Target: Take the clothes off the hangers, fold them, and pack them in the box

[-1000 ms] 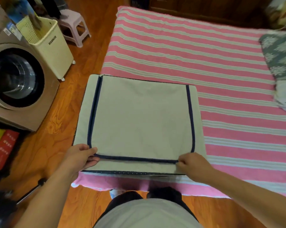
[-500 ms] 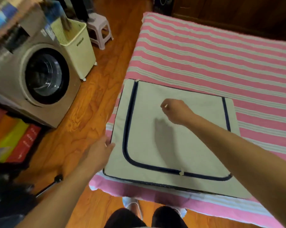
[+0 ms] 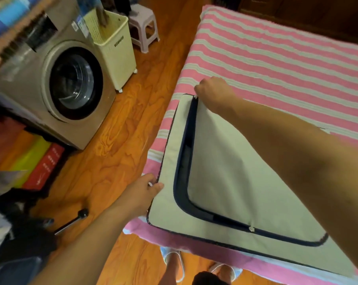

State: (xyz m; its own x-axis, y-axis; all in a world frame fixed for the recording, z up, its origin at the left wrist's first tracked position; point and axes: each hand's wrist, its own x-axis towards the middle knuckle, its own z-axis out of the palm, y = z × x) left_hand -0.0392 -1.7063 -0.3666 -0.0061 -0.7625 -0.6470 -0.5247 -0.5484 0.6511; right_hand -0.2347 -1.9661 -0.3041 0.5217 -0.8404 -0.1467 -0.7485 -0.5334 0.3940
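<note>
A beige fabric storage box (image 3: 225, 182) with a navy zipper around its lid lies flat on the near left corner of the bed. My right hand (image 3: 213, 93) reaches over the lid and pinches the white zipper pull at the box's far left corner. The zipper along the left side gapes, showing dark inside. A second white zipper pull (image 3: 251, 229) sits on the near side of the lid. My left hand (image 3: 143, 192) grips the box's near left edge. No clothes or hangers are in sight.
The bed (image 3: 277, 64) has a pink and white striped sheet. On the wooden floor to the left stand a washing machine (image 3: 56, 87), a cream laundry basket (image 3: 114, 46) and a small plastic stool (image 3: 143, 25). A black-knobbed metal rod (image 3: 71, 222) lies near my left arm.
My right hand has travelled from the near edge of the lid to the box's far left corner, and the zipper's left side now gapes. My left hand shifted to the box's left edge.
</note>
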